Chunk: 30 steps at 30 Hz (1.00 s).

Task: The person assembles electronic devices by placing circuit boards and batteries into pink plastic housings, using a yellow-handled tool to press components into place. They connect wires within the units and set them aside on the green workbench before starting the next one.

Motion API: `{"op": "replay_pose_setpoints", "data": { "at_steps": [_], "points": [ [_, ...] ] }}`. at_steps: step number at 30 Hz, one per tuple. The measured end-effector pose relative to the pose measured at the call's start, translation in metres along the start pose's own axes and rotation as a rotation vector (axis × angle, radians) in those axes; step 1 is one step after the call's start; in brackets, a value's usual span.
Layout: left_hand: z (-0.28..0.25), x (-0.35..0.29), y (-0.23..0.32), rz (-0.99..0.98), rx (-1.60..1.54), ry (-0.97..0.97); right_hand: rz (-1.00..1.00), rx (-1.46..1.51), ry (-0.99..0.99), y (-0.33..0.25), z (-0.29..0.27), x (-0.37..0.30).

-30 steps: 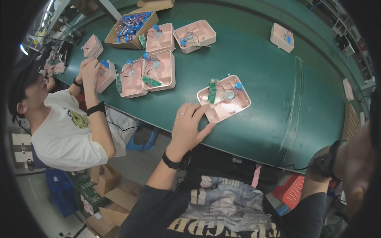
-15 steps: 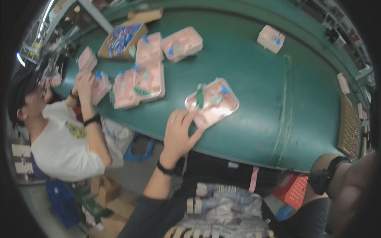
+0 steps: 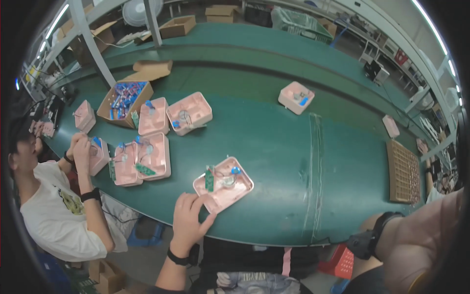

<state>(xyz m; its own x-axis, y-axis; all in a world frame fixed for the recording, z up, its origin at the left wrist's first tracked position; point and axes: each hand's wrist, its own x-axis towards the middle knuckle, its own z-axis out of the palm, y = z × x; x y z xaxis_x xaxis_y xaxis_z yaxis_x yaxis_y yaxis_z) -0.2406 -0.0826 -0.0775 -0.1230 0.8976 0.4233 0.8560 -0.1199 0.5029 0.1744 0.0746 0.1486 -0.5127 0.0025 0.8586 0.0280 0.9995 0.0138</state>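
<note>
A shallow pink plastic housing lies tilted in angle on the green table in front of me. Inside it are a small green circuit board, a round silvery part with thin wires and a blue piece. At its near left corner is my left hand, thumb and fingers spread, fingertips touching the rim. My right hand is raised close at the right edge, large and cut off, with a black band on its wrist. Its fingers are out of sight, so whether it holds anything is hidden.
Several similar pink housings stand to the left, beside a cardboard box of blue parts. Another housing sits farther back. A co-worker handles one at the left. At the right is a brown gridded tray.
The view has tilted up, so the table sits lower and more of the room beyond shows. My left hand stays at the same housing's corner; my right hand remains raised.
</note>
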Motion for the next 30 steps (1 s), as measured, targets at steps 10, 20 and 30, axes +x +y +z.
{"op": "replay_pose_setpoints", "data": {
  "at_steps": [10, 20, 30],
  "points": [
    [0.007, 0.024, -0.003, -0.024, -0.062, -0.004, 0.265, 0.054, -0.024, 0.008, 0.059, 0.075],
    [-0.004, 0.041, 0.005, -0.220, -0.143, 0.108, 0.460, 0.209, -0.509, 0.056, 0.204, 0.013],
    [0.014, 0.075, -0.003, -0.283, -0.086, 0.089, 0.506, 0.275, -0.773, 0.076, 0.264, -0.016]
  ]
}}
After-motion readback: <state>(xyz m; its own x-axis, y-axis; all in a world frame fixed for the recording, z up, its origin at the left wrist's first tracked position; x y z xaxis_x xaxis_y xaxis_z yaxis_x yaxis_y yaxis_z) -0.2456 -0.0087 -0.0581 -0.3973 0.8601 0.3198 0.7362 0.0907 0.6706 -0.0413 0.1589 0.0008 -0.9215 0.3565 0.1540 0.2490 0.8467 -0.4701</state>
